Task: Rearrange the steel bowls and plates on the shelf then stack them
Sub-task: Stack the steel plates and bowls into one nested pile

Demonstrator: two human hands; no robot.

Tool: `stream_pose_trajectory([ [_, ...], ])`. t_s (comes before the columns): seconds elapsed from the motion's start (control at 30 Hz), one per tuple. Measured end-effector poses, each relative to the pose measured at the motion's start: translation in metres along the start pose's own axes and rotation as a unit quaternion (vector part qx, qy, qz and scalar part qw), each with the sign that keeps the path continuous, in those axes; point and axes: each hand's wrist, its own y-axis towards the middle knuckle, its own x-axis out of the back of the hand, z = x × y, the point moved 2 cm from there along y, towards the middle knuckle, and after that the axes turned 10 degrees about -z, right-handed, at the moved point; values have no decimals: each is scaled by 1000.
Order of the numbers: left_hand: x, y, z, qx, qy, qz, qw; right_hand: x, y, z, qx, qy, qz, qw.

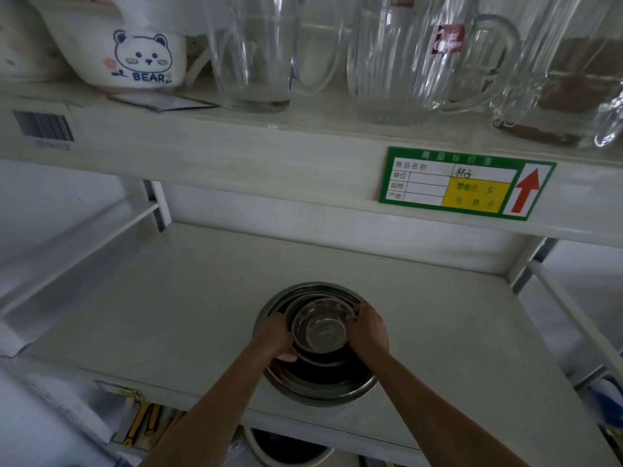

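Note:
A nested stack of steel bowls and plates [320,382] sits near the front edge of the white middle shelf [168,315]. On top rests a small steel bowl [322,328], inside a larger one. My left hand [274,335] grips the small bowl's left rim and my right hand [367,332] grips its right rim. Both forearms reach in from below. The lower dishes are partly hidden by my hands.
The upper shelf carries a white bear-print bowl [135,59] and several glass jugs [256,55]. A green price tag [465,183] hangs on its front edge. Side shelves stand at left and right. Another round container [286,449] shows below the shelf.

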Motion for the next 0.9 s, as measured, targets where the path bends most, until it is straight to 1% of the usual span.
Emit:
stream_pose_trajectory([
  [0.1, 5, 0, 2, -8, 53, 4, 999, -1, 1, 0, 27, -23, -3, 999],
  [0.13, 8, 1, 2, -32, 96, 3, 995, -2, 1, 1, 35, -32, -4, 999],
  [0.2, 16, 2, -2, -91, 207, -18, 974, -3, 1, 2, 53, -49, -5, 997],
  [0.27, 25, 5, -1, -123, 285, -41, 950, -3, 1, 3, 73, -71, -4, 995],
  [0.33, 31, 9, -1, -143, 249, -78, 955, -3, 1, 2, 94, -91, -5, 991],
  [0.37, 34, 8, -2, -149, 205, -110, 961, -4, 1, 2, 105, -99, -6, 990],
  [0.4, 37, 6, -4, -171, 183, -144, 957, -3, 0, 3, 114, -104, -8, 988],
  [0.47, 41, 3, -6, -225, 209, -214, 927, -1, 0, 3, 127, -116, -9, 985],
  [0.5, 41, 3, -6, -238, 227, -241, 913, 0, 0, 2, 133, -133, -12, 982],
  [0.57, 39, 6, -3, -228, 247, -254, 907, 6, 1, 0, 142, -186, -40, 971],
  [0.63, 37, 10, -1, -191, 262, -239, 915, 12, 3, -3, 118, -200, -67, 970],
  [0.7, 32, 16, 2, -145, 264, -201, 932, 14, 4, -8, 52, -181, -42, 981],
  [0.8, 24, 25, 8, -84, 226, -147, 959, 13, 5, -14, -63, -145, 23, 987],
  [0.9, 17, 30, 14, -68, 210, -126, 967, 8, 4, -18, -91, -127, 50, 986],
])
